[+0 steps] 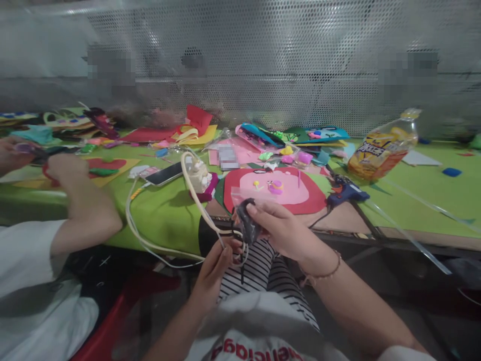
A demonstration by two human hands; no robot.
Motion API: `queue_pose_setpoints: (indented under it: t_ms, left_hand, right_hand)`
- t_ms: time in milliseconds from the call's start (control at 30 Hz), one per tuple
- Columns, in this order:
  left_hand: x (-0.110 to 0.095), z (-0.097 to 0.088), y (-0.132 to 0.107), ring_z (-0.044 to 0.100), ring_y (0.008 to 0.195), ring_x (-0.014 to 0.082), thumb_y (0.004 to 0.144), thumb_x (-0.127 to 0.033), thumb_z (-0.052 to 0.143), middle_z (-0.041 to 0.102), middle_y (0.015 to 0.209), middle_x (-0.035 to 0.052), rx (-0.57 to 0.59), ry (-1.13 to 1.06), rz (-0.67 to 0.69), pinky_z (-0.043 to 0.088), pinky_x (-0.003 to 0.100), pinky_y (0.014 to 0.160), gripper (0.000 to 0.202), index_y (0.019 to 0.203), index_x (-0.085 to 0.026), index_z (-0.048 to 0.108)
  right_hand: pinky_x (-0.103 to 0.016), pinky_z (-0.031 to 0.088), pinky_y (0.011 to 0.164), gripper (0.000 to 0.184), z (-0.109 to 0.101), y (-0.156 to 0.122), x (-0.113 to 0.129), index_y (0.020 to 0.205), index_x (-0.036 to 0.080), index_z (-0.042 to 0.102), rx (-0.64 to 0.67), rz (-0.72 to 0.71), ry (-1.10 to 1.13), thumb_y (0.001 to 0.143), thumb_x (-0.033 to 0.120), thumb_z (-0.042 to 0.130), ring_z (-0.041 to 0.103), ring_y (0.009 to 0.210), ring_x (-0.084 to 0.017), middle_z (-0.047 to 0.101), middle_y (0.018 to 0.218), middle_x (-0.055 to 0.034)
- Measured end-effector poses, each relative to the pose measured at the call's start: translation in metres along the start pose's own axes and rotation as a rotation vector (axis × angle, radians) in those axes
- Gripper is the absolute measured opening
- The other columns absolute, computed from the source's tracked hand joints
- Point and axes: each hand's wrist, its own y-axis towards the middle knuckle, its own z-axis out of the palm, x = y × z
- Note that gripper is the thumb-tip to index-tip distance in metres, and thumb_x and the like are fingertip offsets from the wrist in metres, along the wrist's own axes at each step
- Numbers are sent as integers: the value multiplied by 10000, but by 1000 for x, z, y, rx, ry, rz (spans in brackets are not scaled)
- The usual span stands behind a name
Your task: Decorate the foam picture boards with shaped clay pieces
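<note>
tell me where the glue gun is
In the head view the blue glue gun lies right of centre on the green table near its front edge, just right of the red-and-pink felt piece and in front of the orange-labelled bottle.

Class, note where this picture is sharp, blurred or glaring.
Head view: left hand, right hand and the dark object are fairly sharp; the perforated screen glares and smears; the bottle is soft; the green table bows.
</note>
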Motion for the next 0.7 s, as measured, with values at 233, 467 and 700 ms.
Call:
queue_pose_setpoints:
  t_ms: [233, 467, 700]
  left_hand:
    - [0, -8, 6, 597, 805, 210, 863, -525, 480, 654, 839, 83, 52, 143, -4, 466, 288, 748, 413, 821, -157, 663]
    - [-3, -13, 6, 549, 731, 206, 858, -474, 469, 594, 749, 51, -52, 393, 85, 436, 300, 708, 333, 774, -178, 596]
    - [-3, -29, 3, 565, 865, 248, 856, -417, 456, 631, 890, 90, -103, 537, 152, 420, 374, 846, 281, 859, -183, 611]
  right_hand:
    - [-142, 334, 421, 302, -13, 6, 13, 780, 174, 624, -263, -81, 110, 752, 474, 648, 475, 573, -71, 562, 698, 6]
    - [-129, 262, 370, 295, -36, 14, 26, 771, 169, 587, -431, -210, 235, 695, 426, 712, 433, 543, -54, 582, 727, -14]
    - [-154, 234, 364, 279, -45, 7, 41, 742, 196, 553, -503, -237, 199, 687, 415, 717, 453, 549, -68, 586, 735, -9]
